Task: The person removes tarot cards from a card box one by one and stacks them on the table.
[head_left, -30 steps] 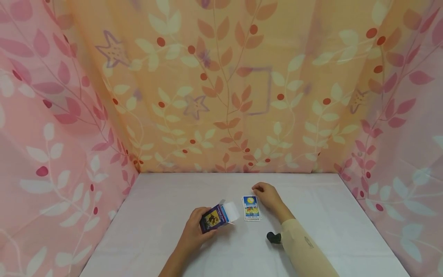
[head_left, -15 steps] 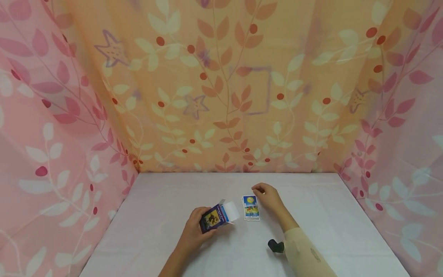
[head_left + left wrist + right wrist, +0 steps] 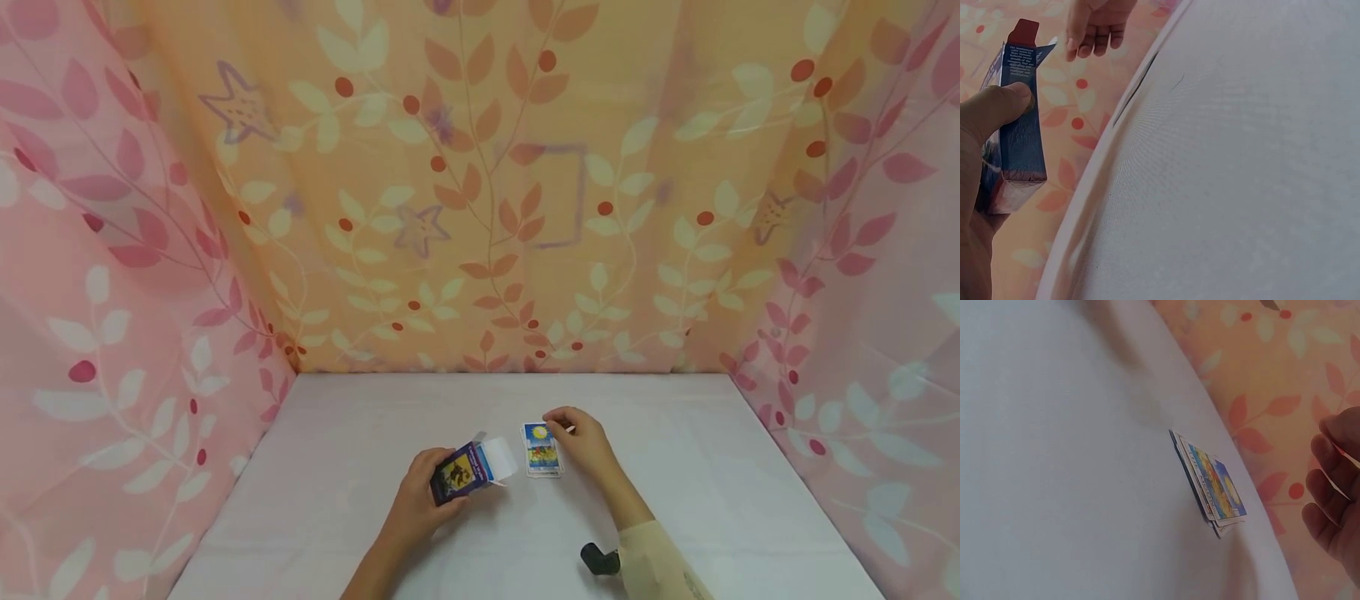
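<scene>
1. 1 card box [image 3: 457, 475] tilts in your left hand's [image 3: 415, 497] grip, flap end facing right, towards the cards.
2. Your card stack [image 3: 542, 454] lies flat, long axis running away from you.
3. Nearer it, your right hand [image 3: 587, 440], loosely curled and seemingly unladen, hangs by its far right corner.

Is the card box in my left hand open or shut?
Open: the card box, gripped by your left hand, has its white flap sticking out at one end.

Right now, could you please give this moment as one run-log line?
left grip: holds open box; right grip: near cards; cards: stacked on table
</scene>
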A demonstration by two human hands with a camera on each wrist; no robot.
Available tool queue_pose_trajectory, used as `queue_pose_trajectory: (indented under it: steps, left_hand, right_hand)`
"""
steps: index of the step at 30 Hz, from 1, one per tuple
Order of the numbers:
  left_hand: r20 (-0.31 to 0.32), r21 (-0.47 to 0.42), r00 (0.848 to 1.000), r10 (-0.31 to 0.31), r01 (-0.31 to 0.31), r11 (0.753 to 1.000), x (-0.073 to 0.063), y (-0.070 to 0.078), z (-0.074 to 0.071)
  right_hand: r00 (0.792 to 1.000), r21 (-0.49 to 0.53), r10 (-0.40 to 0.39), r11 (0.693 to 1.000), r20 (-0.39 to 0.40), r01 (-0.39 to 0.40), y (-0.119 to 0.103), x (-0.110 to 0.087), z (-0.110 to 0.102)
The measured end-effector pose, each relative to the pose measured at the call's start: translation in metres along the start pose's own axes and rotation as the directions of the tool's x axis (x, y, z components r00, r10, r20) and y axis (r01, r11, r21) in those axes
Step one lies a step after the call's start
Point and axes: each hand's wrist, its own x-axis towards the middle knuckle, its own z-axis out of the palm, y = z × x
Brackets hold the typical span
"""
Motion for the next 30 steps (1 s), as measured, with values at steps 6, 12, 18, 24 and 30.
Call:
queue_pose_trajectory:
  steps: [6,12,18,24,30]
  left_hand:
    - [-0.008,0.006,1.0,0.029,-0.028,1.0,-0.001,0.0,-0.001]
    - [-0.009,-0.023,1.0,0.02,-0.02,1.0,-0.001,0.0,-0.001]
    - [-0.016,-0.026,0.999,0.042,-0.042,0.999,0.0,-0.001,-0.001]
    - [-0.01,-0.038,0.999,0.035,-0.035,0.999,0.001,0.0,-0.001]
    - [-0.005,-0.022,1.0,0.022,-0.022,1.0,0.001,0.0,-0.001]
  right_hand:
    - [1.0,0.039,0.002,0.999,-0.022,-0.001,-0.01,-0.014,0.0]
    - [0.999,0.054,-0.011,0.998,-0.042,0.013,-0.022,-0.028,-0.001]
    - [0.999,0.065,-0.016,0.998,-0.038,0.018,-0.033,-0.038,-0.003]
    - [0.997,0.077,-0.052,0.995,-0.052,0.056,-0.043,-0.047,-0.002]
    - [0.993,0.073,-0.096,0.992,-0.063,0.101,-0.05,-0.053,0.003]
